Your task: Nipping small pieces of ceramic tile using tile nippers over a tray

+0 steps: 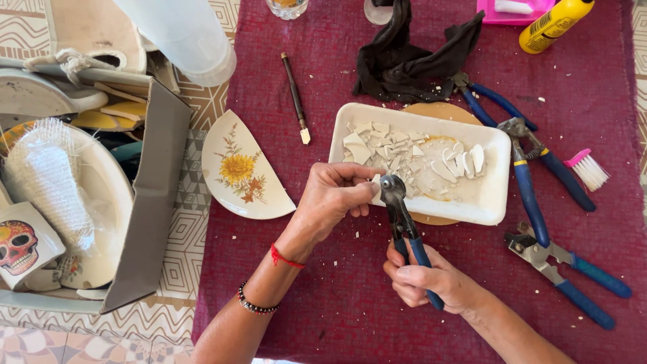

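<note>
nippers gripped by handles in right hand, wheel head biting small white shard pinched in left hand, just over near rim of white tray. tray already heaped with cut white pieces, so judged well along. broken flowered plate lying whole beside tray, uncut; more crockery in box at far left, untouched. spare blue-handled pliers and pink brush resting right of tray on maroon cloth.

left hand: fingers pinched together | right hand: fist closed, gripping
</note>
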